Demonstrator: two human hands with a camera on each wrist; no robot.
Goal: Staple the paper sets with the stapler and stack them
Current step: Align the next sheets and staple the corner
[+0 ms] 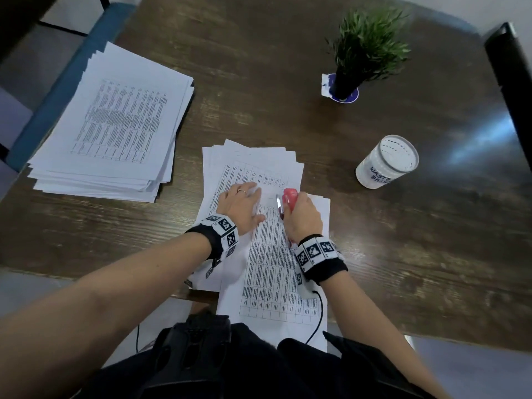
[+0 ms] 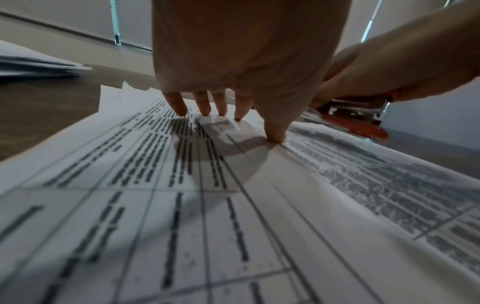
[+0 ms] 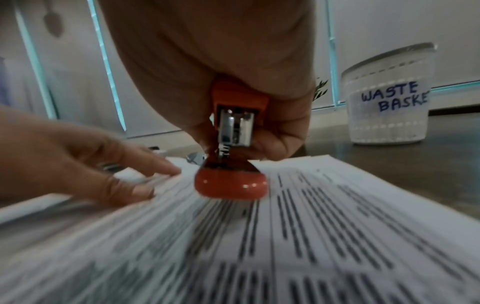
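A loose spread of printed paper sets [image 1: 250, 168] lies in the middle of the dark wooden table. One printed set [image 1: 276, 272] reaches over the near table edge. My left hand [image 1: 240, 205] lies flat on the sheets, its straight fingertips [image 2: 182, 107] pressing the paper. Just right of it my right hand [image 1: 303, 214] grips a red stapler [image 1: 288, 201], [image 3: 231, 144], whose base rests on the top set [image 3: 324, 216]. The stapler [image 2: 361, 121] shows at the paper's corner in the left wrist view. A taller stack of paper sets [image 1: 115, 125] sits at the left.
A white cup labelled "waste basket" [image 1: 387, 161], [image 3: 389, 96] stands to the right of the papers. A small potted plant [image 1: 365, 53] is at the back. A blue chair [image 1: 72, 79] sits by the left table edge, a dark chair [image 1: 512, 70] at the right.
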